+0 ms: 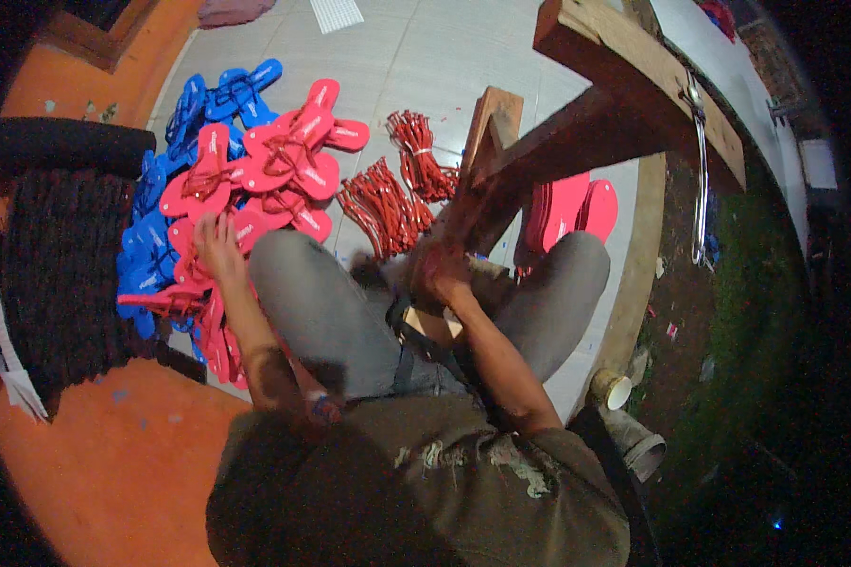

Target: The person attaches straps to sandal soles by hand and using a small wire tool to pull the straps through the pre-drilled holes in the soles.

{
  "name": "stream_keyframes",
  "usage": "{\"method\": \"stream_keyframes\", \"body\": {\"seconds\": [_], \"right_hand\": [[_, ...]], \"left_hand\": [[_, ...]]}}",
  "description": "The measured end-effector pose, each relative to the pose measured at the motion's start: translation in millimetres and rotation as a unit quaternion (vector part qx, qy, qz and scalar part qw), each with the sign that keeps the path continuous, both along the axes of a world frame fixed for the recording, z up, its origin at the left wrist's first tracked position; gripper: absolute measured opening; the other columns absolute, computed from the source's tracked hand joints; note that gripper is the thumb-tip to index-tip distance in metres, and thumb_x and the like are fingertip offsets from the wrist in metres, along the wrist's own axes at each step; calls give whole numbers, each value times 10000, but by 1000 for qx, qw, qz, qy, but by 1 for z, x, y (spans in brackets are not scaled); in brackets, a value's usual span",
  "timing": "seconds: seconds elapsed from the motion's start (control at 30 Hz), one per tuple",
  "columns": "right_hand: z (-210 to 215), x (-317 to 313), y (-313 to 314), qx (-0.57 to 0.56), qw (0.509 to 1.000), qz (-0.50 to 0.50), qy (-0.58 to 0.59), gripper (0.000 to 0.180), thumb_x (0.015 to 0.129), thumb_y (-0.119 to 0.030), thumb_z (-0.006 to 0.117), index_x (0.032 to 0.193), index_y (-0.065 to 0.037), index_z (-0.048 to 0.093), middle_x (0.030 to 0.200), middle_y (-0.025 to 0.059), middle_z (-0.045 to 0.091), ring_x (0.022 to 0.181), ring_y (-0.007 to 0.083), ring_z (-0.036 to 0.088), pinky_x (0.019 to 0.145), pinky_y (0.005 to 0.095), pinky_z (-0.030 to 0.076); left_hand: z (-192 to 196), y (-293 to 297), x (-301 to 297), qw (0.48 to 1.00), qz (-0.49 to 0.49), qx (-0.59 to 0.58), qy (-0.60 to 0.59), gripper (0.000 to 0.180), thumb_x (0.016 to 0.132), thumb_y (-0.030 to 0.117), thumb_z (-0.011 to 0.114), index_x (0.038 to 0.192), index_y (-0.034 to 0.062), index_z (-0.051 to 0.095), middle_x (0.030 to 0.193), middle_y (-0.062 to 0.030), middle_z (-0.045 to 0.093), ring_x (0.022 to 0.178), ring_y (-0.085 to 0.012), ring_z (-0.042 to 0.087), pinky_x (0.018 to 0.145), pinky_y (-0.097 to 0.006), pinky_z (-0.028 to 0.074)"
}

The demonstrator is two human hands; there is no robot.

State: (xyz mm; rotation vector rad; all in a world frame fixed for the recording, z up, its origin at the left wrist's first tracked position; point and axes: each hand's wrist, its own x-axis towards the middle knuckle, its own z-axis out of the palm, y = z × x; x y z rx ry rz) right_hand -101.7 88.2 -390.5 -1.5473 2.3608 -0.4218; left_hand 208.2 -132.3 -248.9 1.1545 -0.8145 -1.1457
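Note:
My left hand (219, 250) reaches over a heap of pink flip-flops (293, 165) with red straps. Its fingers are stretched out at the heap's near side, by a pink sole, and no grip on anything shows. My right hand (442, 274) is between my knees, beside the lower part of a wooden stand (586, 123). Shadow and blur hide its fingers and whatever they may hold. Bundles of red straps (385, 208) lie on the floor just beyond the right hand. Several bare pink soles (560, 213) stand stacked past my right knee.
Blue flip-flops (151, 250) lie left of and behind the pink ones. At far left rises a tall dark stack (66, 274) of thin layers. A metal wrench (699, 180) hangs on the stand's beam. A pale cup (612, 388) lies at the right by the floor's edge.

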Motion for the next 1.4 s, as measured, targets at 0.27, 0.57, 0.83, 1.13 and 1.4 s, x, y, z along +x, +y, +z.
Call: {"method": "stream_keyframes", "body": {"seconds": [0.27,0.57,0.83,1.13,1.4], "right_hand": [[69,-69,-184,-163,982,-93,31,459,661,-149,606,1085,-29,477,1025,240,451,924,397,465,818,473,405],[-9,-138,-236,-19,991,-113,71,452,692,-202,565,1091,-7,479,1007,233,488,958,361,481,839,442,378],[7,-111,-230,-60,985,-125,107,430,745,-220,542,1112,-15,454,1172,277,423,1079,391,433,899,475,335],[107,23,-101,73,967,48,-240,220,768,-200,572,803,16,596,767,187,596,749,339,582,688,414,456],[243,-129,27,-405,843,-247,-253,217,821,-195,532,809,5,614,765,112,616,723,163,579,673,270,447]], "left_hand": [[121,112,-72,878,-83,-120,-456,204,773,165,549,883,-6,559,969,-138,583,983,-285,531,868,-396,396],[96,121,-44,940,-99,-46,-325,252,818,220,527,899,-15,565,955,-140,587,923,-275,540,838,-372,407],[113,122,-54,932,-48,-79,-351,226,823,181,517,915,-19,568,953,-134,585,928,-260,535,843,-357,402],[109,115,-67,917,-54,-89,-384,169,814,96,513,909,-28,577,928,-116,595,877,-220,549,829,-327,407],[122,117,-73,895,-65,-81,-433,204,833,132,516,943,-29,575,918,-112,606,865,-190,548,809,-302,408]]}}
